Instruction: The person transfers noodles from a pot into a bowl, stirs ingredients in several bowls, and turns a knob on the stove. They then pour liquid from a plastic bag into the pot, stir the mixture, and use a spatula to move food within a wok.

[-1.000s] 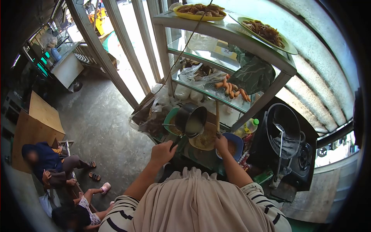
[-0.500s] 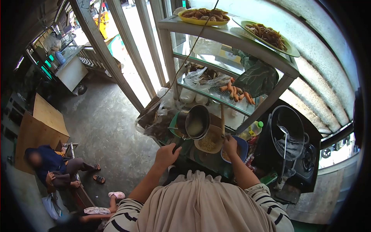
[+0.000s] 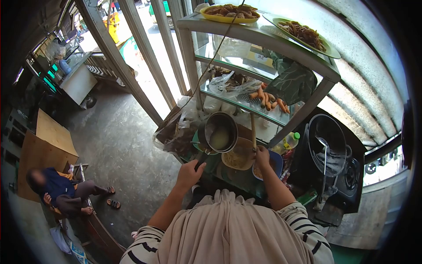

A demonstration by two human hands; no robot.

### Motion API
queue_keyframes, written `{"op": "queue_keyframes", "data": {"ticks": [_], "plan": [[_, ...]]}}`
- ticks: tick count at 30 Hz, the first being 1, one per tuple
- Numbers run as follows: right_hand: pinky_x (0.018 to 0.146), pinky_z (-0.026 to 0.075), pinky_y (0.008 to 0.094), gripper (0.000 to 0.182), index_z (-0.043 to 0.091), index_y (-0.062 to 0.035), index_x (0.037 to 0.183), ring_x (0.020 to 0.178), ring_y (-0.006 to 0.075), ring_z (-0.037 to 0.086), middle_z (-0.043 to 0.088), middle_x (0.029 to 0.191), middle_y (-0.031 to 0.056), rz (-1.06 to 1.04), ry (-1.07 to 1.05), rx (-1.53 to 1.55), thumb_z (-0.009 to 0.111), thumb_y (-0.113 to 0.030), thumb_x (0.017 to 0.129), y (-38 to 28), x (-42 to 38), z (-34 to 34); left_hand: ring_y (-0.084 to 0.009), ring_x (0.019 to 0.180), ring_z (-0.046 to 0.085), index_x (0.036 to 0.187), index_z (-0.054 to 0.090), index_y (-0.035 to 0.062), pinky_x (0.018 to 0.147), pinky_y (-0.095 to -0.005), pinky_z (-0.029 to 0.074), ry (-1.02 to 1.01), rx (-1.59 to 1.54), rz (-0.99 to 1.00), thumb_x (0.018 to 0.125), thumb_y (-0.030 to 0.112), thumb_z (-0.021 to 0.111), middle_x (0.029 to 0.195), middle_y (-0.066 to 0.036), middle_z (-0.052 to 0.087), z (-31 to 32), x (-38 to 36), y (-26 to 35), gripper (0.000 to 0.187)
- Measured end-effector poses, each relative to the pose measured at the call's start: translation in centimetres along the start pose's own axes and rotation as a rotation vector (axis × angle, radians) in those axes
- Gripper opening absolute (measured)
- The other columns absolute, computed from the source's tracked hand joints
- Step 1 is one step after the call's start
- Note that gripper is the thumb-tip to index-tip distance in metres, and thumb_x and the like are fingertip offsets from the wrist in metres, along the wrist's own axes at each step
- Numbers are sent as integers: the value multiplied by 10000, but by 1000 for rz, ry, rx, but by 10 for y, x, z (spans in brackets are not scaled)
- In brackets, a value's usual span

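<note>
A glass-shelved cabinet (image 3: 263,43) stands at one o'clock, beyond the bench (image 3: 228,177). At twelve o'clock, the dark pot (image 3: 220,136), holding cloudy liquid, is raised and seemingly tilted, with a pale bowl (image 3: 237,162) at its four o'clock. The left hand (image 3: 189,175) grips the pot's handle; the right hand (image 3: 262,157) clasps a wooden stick (image 3: 253,132). I'd judge this a steadying step; tipping would call for careful wrist control.

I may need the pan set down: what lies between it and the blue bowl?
The head view shows the cream bowl between pan and blue bowl, with the wooden stick in the right hand at its edge.
</note>
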State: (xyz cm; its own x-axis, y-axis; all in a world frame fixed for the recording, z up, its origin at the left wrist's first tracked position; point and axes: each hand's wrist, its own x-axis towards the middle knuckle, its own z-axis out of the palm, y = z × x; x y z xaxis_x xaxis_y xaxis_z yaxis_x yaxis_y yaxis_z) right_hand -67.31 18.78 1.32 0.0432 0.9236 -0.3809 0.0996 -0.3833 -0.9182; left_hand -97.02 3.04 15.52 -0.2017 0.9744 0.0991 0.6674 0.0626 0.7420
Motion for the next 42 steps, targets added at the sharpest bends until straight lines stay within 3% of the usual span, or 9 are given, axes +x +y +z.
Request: {"op": "queue_keyframes", "data": {"ticks": [2,5,12,14,17,30,32,35,42], "plan": [[483,469,301,210,639,28,972,542,185,628,637,706,104,-394,194,-312,548,-111,843,-10,-10,-6,-442,668,530,719,513,-27,560,-463,396,-2,-1,-6,848,316,608,660,-238,530,-2,0,0,379],[470,471,308,209,637,36,974,526,181,623,637,722,115,-46,-51,-338,536,-94,845,-9,-23,-2,-442,670,530,719,512,-29,559,-460,397,-6,-38,-22,849,322,609,661,-236,531,-2,-1,0,387],[462,466,298,240,614,30,1035,501,186,606,649,760,107,-118,115,-281,551,-114,854,3,-9,5,-440,657,519,716,503,-32,549,-452,390,2,-44,2,850,316,609,655,-233,519,-1,-1,3,388],[459,463,287,258,601,24,1065,479,181,586,651,767,99,51,-108,-64,561,-122,856,16,5,4,-441,655,516,716,501,-32,549,-452,388,-7,-48,-5,850,314,610,655,-233,517,-1,0,4,386],[497,485,323,217,634,21,1000,519,191,615,668,801,137,-106,150,-79,541,-130,874,-3,-6,2,-444,654,511,717,499,-33,548,-454,385,-7,-47,-10,847,312,613,659,-236,516,2,-2,4,385],[527,490,321,296,648,28,1028,607,205,635,655,721,114,-52,-3,-353,569,-167,819,4,2,-15,-413,635,537,714,523,-29,545,-424,403,-7,-46,-6,848,310,614,651,-215,540,2,3,13,376],[522,483,306,286,650,36,1012,583,193,622,653,712,99,-322,181,-539,566,-163,825,6,0,-16,-403,631,545,716,531,-28,545,-417,407,-5,-57,-9,849,309,614,650,-208,548,2,5,16,371],[483,459,309,256,651,40,976,528,181,591,640,693,94,52,-138,-308,563,-150,830,-6,-7,-12,-389,624,554,719,544,-25,545,-409,412,-7,-99,-17,851,304,612,653,-199,560,2,6,17,360],[407,384,274,204,647,10,907,433,141,501,562,598,37,-129,79,-404,542,-157,856,27,8,-9,-353,577,539,741,551,-24,526,-392,402,5,-23,27,854,291,615,627,-191,545,5,8,8,340]]}}
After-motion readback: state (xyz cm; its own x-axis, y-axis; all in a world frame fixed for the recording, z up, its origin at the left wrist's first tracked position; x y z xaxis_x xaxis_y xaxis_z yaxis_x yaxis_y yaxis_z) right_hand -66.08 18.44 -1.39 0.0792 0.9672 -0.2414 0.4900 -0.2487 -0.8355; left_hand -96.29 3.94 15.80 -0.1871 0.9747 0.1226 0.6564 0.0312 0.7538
